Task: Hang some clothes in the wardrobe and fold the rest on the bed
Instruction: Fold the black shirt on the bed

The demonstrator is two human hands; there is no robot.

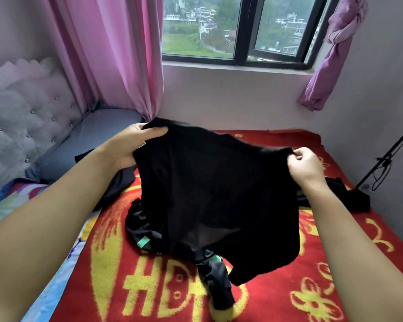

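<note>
A black garment (pixel 214 191) hangs spread above the bed between both hands. My left hand (pixel 130 145) grips its upper left corner, thumb on top of the cloth. My right hand (pixel 306 165) pinches the upper right edge with curled fingers. Under the garment lies a dark piece of clothing with green patches (pixel 209 273) on the red and yellow blanket (pixel 277 291). More black clothes lie at the left (pixel 121 182) and at the right (pixel 351 198) of the blanket.
A grey pillow (pixel 91 145) and a tufted headboard (pixel 21 126) stand at the left. Pink curtains (pixel 116 56) flank the window (pixel 237 31). A black stand with cables (pixel 382 163) leans by the right wall. A patterned sheet (pixel 12 201) shows left of the blanket.
</note>
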